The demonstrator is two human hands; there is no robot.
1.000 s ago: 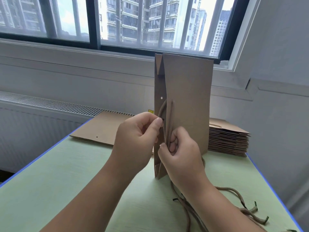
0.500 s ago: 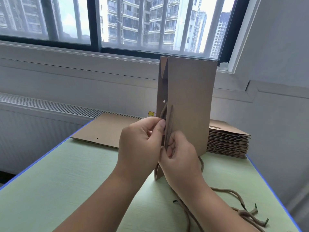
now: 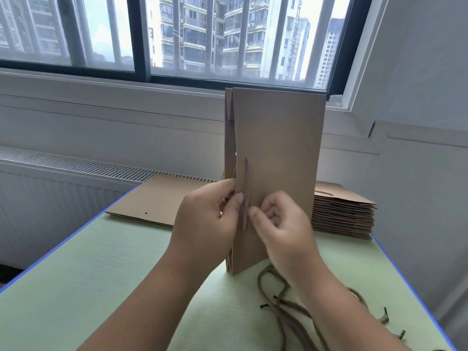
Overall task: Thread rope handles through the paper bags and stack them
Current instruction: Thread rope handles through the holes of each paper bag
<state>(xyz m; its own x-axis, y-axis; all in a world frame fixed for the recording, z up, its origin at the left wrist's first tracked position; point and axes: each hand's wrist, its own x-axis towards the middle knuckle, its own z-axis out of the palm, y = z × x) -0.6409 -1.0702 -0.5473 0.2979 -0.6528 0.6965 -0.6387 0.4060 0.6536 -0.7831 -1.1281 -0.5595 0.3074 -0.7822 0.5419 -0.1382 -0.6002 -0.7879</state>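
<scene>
Left hand [image 3: 210, 219] fingers pinch the upright paper bag [image 3: 278, 153] mid-bench [image 3: 126, 287], thumb beside the rope handle [image 3: 246, 188]. Right hand [image 3: 286, 229] fingers curl close; I cannot tell their grip. Threading is probably under way. Next: seat the rope end, then add the bag to the far-right-corner stack [image 3: 342, 214].

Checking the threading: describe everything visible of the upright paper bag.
The upright paper bag is brown paper, folded flat, standing on end on the green table. A hole shows near its left edge; a brown rope runs down its front. The left hand pinches that edge; the right hand touches the front.
</scene>
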